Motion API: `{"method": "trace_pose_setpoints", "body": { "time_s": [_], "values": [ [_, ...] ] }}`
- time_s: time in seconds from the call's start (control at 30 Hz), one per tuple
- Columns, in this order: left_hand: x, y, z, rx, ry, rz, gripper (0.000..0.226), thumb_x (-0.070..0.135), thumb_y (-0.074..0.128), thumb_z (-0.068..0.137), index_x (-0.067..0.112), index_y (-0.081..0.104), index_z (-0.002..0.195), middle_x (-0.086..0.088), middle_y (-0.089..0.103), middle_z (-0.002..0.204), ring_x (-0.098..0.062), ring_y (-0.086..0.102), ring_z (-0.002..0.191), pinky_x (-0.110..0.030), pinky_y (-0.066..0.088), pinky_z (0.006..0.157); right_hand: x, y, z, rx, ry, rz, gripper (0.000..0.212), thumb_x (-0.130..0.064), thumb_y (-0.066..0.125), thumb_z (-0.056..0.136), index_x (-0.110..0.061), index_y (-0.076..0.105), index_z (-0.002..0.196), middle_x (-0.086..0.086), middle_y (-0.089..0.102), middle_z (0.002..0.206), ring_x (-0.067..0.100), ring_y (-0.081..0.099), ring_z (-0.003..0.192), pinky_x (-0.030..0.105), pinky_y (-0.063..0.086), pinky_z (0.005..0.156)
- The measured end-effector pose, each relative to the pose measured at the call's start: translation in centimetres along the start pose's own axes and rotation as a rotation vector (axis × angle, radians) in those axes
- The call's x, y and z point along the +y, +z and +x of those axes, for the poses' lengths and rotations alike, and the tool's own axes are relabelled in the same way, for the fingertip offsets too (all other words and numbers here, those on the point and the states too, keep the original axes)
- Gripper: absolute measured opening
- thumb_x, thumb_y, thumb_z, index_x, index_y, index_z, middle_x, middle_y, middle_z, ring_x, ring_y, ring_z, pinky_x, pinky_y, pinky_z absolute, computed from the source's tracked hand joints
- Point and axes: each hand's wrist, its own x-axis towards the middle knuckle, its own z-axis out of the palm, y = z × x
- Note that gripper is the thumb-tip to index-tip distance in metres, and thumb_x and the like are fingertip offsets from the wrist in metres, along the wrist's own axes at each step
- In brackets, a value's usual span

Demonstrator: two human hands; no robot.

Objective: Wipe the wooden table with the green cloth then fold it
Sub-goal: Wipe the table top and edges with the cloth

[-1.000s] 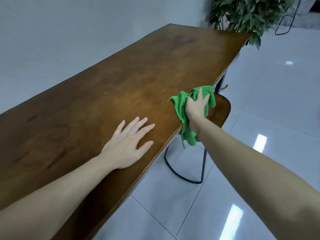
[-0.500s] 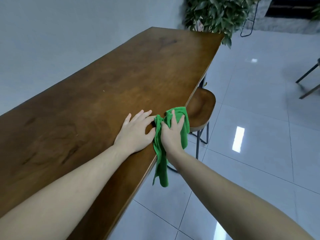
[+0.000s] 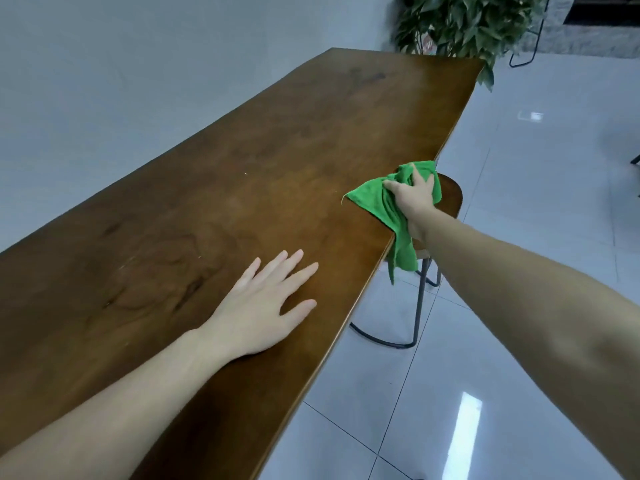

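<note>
Your left hand (image 3: pixel 263 306) lies flat on the wooden table (image 3: pixel 242 174), palm down, fingers straight and slightly spread, holding nothing. It sits near the table's right-hand long edge, with a band of bare wood between your thumb and that edge. To the left of this hand and beyond it, the tabletop runs open all the way to the far end, backed along its left side by a plain wall.

Farther along the same right-hand edge, well apart from your left hand, your right hand (image 3: pixel 414 199) grips the green cloth (image 3: pixel 377 202) in a bunch, fingers curled into the fabric. One corner of the cloth spreads flat on the wood; the rest spills over the table edge and hangs below it.

Just past that edge, under your right hand, stands a wooden stool (image 3: pixel 450 199) on a dark metal frame. A leafy plant (image 3: pixel 464 26) stands at the table's far right corner, and glossy tiled floor (image 3: pixel 536 209) lies open to the right.
</note>
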Motion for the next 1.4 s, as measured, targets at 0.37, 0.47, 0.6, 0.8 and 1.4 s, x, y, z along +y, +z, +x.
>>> {"method": "trace_pose_setpoints", "body": {
  "time_s": [0.37,0.47,0.6,0.8,1.4],
  "values": [
    [-0.6,1.1,-1.2,0.111,0.035,0.042,0.069,0.07,0.007,0.092,0.043,0.014,0.155,0.012,0.008,0.166,-0.009,0.002,0.152,-0.046,0.006,0.124,2.5,2.6,-7.6,0.034,-0.051,0.011,0.066,-0.032,0.052,0.102,-0.032,0.021,0.159,-0.006,-0.008,0.168,0.022,0.018,0.152,0.035,0.021,0.118],
    [-0.7,1.1,-1.2,0.115,0.051,0.012,0.064,0.067,0.017,0.096,0.042,0.02,0.154,0.012,0.012,0.165,-0.01,0.006,0.152,-0.047,0.007,0.124,3.6,4.1,-12.7,0.017,-0.052,0.037,0.065,-0.03,0.049,0.102,-0.038,0.018,0.159,-0.008,-0.01,0.168,0.021,0.017,0.152,0.037,0.022,0.119],
    [-0.6,1.0,-1.8,0.231,0.068,-0.136,0.046,0.049,0.04,0.1,0.038,0.048,0.143,0.014,0.035,0.157,-0.009,0.023,0.148,-0.042,0.013,0.123,4.8,6.1,-20.0,0.005,-0.063,0.041,0.065,-0.027,0.047,0.103,-0.041,0.016,0.158,-0.007,-0.012,0.168,0.02,0.016,0.153,0.036,0.022,0.117],
    [-1.1,1.0,-4.8,0.174,0.079,-0.158,0.047,0.039,0.041,0.1,0.039,0.043,0.147,0.012,0.031,0.16,-0.01,0.021,0.149,-0.039,0.013,0.123,6.4,8.6,-30.0,-0.04,-0.056,0.074,0.066,-0.026,0.047,0.104,-0.047,0.013,0.156,-0.009,-0.015,0.167,0.016,0.013,0.152,0.022,0.017,0.104],
    [-3.5,3.1,-20.5,0.044,0.075,0.005,0.064,0.061,0.015,0.095,0.041,0.015,0.156,0.013,0.008,0.166,-0.01,0.001,0.153,-0.039,0.003,0.124,5.2,7.8,-28.6,-0.041,-0.006,-0.046,0.072,-0.036,0.053,0.102,-0.038,0.011,0.159,-0.003,-0.015,0.168,0.026,0.013,0.153,0.041,0.023,0.118]
  ]
}}
